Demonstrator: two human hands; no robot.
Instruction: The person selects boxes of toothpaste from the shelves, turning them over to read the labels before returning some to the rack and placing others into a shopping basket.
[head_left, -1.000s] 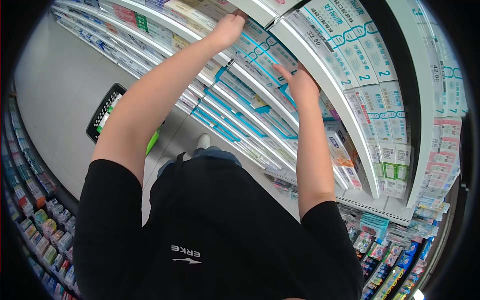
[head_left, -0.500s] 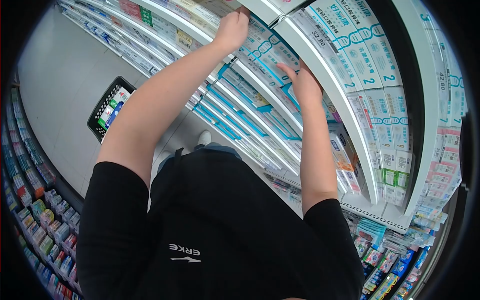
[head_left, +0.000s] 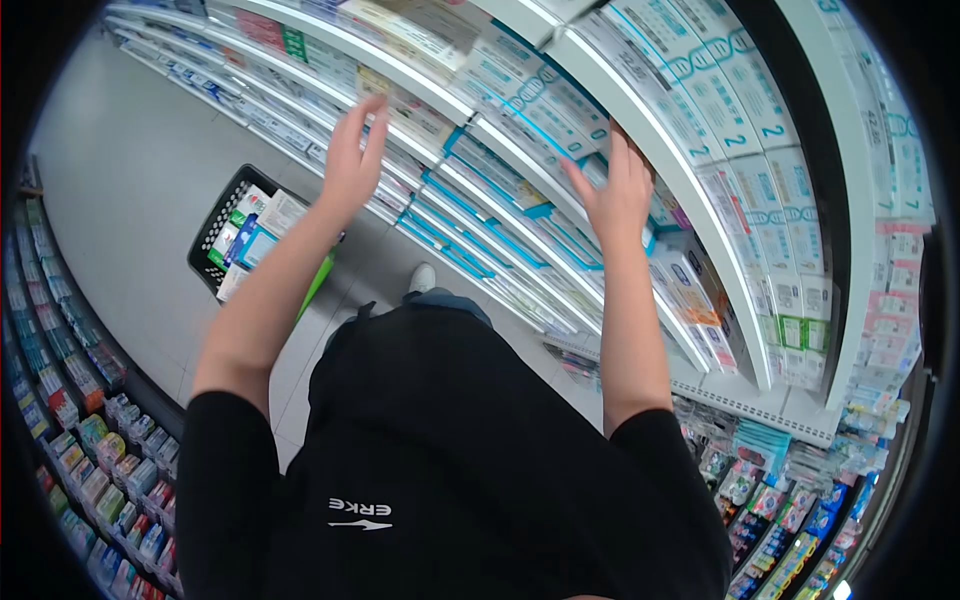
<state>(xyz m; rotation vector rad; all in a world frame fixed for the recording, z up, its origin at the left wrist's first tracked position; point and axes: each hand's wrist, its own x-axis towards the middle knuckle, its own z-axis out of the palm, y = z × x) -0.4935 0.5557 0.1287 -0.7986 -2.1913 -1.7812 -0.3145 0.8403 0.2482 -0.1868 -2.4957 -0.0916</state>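
My left hand [head_left: 355, 155] is in the air before the lower shelf edges, with thumb and fingers apart and nothing in it. My right hand [head_left: 622, 190] reaches into a shelf bay, its fingers stretched out beside the end of a row of white and blue toothpaste boxes [head_left: 540, 90]. Its thumb is spread away to the left, and the fingertips are partly in shadow under the shelf above. Whether they touch a box I cannot tell. Just right of that hand, more boxes [head_left: 690, 285] in white, blue and orange stand on the shelf.
A dark shopping basket [head_left: 207, 240] holding several packages is at the left, above the floor. Curved white shelf edges [head_left: 660, 130] run across the front, with more toothpaste boxes [head_left: 725, 80] above. Another packed shelf [head_left: 100, 470] lines the lower left.
My left hand has come away from the toothpaste shelf, moving left and down. My right hand stays in the bay, its fingers straighter. More of the basket shows.
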